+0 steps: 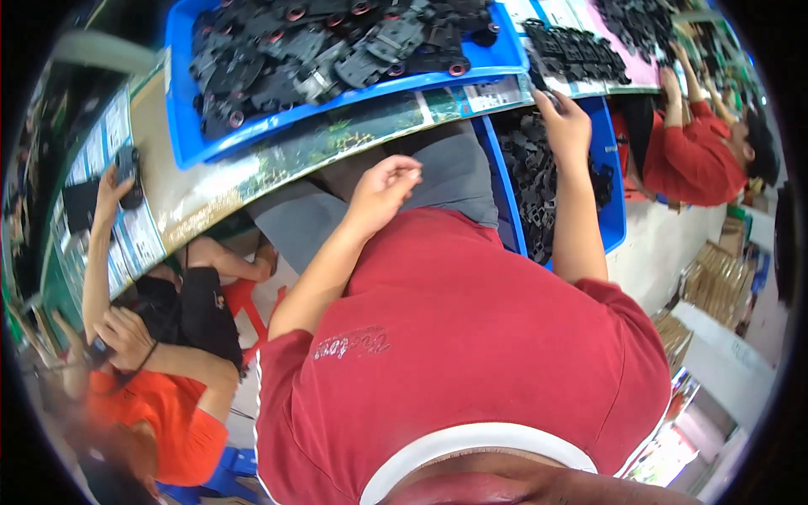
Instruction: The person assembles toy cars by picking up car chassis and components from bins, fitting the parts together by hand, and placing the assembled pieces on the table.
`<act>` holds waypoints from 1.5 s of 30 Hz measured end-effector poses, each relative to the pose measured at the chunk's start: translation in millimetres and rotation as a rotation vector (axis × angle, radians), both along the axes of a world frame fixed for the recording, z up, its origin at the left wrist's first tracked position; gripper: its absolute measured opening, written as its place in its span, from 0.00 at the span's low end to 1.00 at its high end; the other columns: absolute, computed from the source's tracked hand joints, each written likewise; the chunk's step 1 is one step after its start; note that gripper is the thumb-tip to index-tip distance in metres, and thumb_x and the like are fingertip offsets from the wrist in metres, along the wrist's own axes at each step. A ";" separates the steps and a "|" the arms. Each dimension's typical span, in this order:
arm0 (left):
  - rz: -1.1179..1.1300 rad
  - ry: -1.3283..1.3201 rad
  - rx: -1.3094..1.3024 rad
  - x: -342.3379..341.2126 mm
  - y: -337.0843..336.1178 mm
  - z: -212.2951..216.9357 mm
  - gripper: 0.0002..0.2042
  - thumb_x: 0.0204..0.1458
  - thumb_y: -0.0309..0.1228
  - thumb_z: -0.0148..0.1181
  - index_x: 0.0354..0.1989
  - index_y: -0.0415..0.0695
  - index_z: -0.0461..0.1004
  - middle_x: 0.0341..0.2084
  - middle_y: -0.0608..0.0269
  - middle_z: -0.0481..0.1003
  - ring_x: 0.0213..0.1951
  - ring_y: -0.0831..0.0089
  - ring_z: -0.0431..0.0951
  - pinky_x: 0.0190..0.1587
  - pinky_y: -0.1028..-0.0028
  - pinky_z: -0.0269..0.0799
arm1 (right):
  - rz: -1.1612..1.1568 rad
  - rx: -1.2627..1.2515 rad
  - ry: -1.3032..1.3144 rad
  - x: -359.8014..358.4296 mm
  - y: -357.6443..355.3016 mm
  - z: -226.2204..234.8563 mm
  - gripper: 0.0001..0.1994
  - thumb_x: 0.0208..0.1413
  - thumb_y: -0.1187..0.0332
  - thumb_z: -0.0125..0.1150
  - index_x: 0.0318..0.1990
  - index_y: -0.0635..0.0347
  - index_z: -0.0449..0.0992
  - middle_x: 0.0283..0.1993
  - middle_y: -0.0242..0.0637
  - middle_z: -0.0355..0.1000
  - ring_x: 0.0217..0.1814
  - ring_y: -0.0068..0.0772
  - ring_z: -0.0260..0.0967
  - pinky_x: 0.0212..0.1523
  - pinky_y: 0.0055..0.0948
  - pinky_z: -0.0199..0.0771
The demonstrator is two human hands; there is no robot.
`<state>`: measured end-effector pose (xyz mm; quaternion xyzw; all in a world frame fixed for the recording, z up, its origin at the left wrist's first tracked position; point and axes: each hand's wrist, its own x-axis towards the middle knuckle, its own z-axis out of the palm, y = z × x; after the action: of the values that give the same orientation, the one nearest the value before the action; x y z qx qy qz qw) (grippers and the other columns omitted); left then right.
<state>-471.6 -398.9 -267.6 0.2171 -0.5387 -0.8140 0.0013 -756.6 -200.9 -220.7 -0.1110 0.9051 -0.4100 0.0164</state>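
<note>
My left hand (385,195) hovers over my lap, short of the table edge. Its fingers are curled in toward the thumb; anything between the fingertips is too small to make out. My right hand (567,128) reaches to the table edge above a blue bin, its fingertips closed at a small dark plastic part (536,79). Beyond it, black plastic parts (576,55) lie in rows on the table. A large blue tray (353,94) heaped with black plastic parts, some bearing red rings, sits ahead of me. Loose black parts (532,168) fill the bin (615,215) beneath my right forearm.
On the left a co-worker in orange (160,421) holds a black device (130,177) over the table. A co-worker in red (694,160) sits to the right. More black parts (635,25) lie on a pink sheet (641,71). Stacked cardboard (717,282) stands at the far right.
</note>
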 end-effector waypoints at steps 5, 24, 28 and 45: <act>-0.136 0.187 0.058 -20.1 18.2 40.7 0.17 0.63 0.39 0.57 0.54 0.41 0.70 0.42 0.63 0.76 0.36 0.81 0.73 0.37 0.80 0.71 | 0.081 -0.358 -0.028 88.8 15.6 59.0 0.22 0.56 0.70 0.69 0.56 0.73 0.74 0.39 0.32 0.77 0.36 0.17 0.71 0.37 0.17 0.70; 1.080 0.111 -0.151 200.5 -155.9 10.2 0.16 0.64 0.31 0.51 0.57 0.38 0.65 0.44 0.52 0.77 0.34 0.60 0.82 0.28 0.71 0.77 | 0.848 -0.001 0.512 41.1 -221.5 105.8 0.23 0.48 0.68 0.74 0.51 0.65 0.74 0.40 0.41 0.75 0.36 0.31 0.73 0.38 0.29 0.74; 1.177 -0.096 -0.233 241.0 -214.7 -0.5 0.16 0.62 0.32 0.55 0.56 0.42 0.66 0.37 0.56 0.77 0.27 0.67 0.79 0.24 0.75 0.71 | 0.761 -0.355 0.182 18.0 -222.3 111.8 0.25 0.50 0.70 0.73 0.55 0.63 0.71 0.39 0.35 0.75 0.38 0.22 0.72 0.39 0.25 0.74; 1.107 -0.981 -1.008 241.1 -339.4 13.0 0.32 0.62 0.55 0.45 0.60 0.37 0.68 0.48 0.42 0.75 0.45 0.50 0.77 0.45 0.56 0.73 | 0.170 -0.040 0.322 -36.7 -50.0 37.8 0.33 0.47 0.66 0.76 0.59 0.68 0.68 0.44 0.45 0.73 0.40 0.33 0.73 0.43 0.31 0.76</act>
<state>-230.5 -738.3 -254.6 0.7431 -0.5906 -0.1794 0.2586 -793.3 -251.0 -182.9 -0.2516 0.8750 -0.4022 -0.0962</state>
